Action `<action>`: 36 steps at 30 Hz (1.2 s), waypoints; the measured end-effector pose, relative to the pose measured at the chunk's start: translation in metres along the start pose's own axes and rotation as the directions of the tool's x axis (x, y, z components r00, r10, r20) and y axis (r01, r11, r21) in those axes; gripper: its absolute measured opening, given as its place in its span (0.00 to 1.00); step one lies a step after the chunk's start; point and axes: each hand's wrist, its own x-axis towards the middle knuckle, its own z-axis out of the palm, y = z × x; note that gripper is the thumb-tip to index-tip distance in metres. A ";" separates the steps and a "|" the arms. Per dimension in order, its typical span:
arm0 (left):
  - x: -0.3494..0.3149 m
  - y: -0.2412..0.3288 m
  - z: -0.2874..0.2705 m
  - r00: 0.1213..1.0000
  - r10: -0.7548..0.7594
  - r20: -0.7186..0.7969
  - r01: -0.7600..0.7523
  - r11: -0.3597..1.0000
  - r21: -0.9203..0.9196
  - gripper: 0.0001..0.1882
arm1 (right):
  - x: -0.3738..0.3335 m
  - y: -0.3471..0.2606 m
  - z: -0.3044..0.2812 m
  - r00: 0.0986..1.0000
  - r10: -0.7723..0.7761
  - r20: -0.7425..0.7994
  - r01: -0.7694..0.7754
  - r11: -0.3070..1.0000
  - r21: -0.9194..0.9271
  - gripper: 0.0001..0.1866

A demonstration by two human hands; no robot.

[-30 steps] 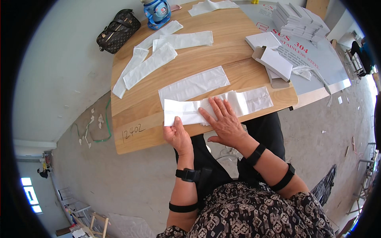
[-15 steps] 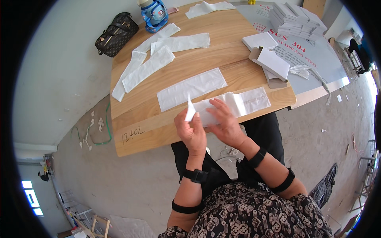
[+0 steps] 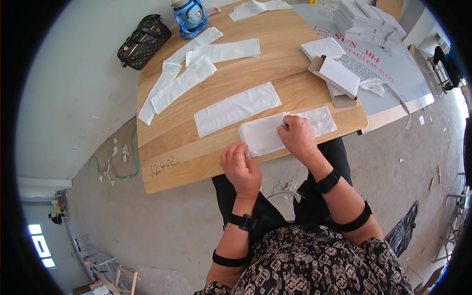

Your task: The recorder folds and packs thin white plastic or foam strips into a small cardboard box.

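Note:
Along the table's near edge lies a stack of thin white sheets (image 3: 263,133), soft and slightly creased, with a longer shiny white strip (image 3: 322,119) running out from it to the right. At the stack's near left corner my left hand (image 3: 241,169) is closed, its curled fingers on the sheets' edge; its thumb is mostly hidden. My right hand (image 3: 301,139) is closed too, knuckles up, fingertips pinched down on the right end of the stack. Just beyond lies a single flat white strip (image 3: 237,109), touched by neither hand.
Several more white strips (image 3: 184,83) lie at the table's far left, another (image 3: 258,8) at the back. A dark handbag (image 3: 144,43) and blue bottle (image 3: 190,19) stand far left. White boxes (image 3: 339,76) sit on the right, with stacked white boxes (image 3: 368,22) beyond on a metal-coloured sheet (image 3: 418,93).
My left hand has lowered the lifted sheet corner and moved slightly down. My right hand has shifted right and closed from spread fingers. The stack now lies flat.

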 end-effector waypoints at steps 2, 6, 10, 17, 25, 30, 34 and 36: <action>-0.002 -0.006 -0.004 0.995 -0.098 -0.023 0.097 0.995 -0.010 0.16 | 0.000 0.002 0.001 1.000 0.003 0.008 -0.002 1.000 -0.029 0.07; 0.002 -0.012 -0.004 0.995 -0.102 -0.022 0.103 0.995 0.010 0.18 | 0.001 0.003 0.006 1.000 -0.006 -0.018 0.004 0.998 -0.069 0.09; 0.013 -0.007 0.001 0.981 -0.097 0.168 0.073 0.987 0.141 0.27 | 0.000 0.001 0.006 1.000 -0.026 -0.017 0.024 0.997 -0.068 0.08; 0.026 0.002 0.003 0.858 -0.046 0.512 -0.122 0.949 0.290 0.37 | 0.002 0.004 0.006 0.999 -0.043 0.023 0.045 0.994 -0.100 0.07; 0.015 -0.001 0.002 0.832 -0.104 0.545 -0.078 0.951 0.300 0.39 | -0.009 0.014 0.001 0.997 -0.040 -0.068 0.048 0.992 0.119 0.07; 0.016 0.007 -0.003 0.839 -0.038 0.544 -0.130 0.955 0.268 0.39 | -0.033 0.018 -0.007 0.839 -0.458 -0.295 0.470 0.882 -0.035 0.17; 0.016 0.007 0.000 0.790 -0.005 0.613 -0.189 0.949 0.252 0.42 | -0.039 0.012 -0.001 0.803 -0.594 0.052 0.589 0.777 -0.220 0.31; 0.017 0.006 0.001 0.778 -0.010 0.628 -0.203 0.942 0.266 0.43 | -0.039 0.019 0.006 0.831 -0.529 0.171 0.556 0.799 -0.229 0.37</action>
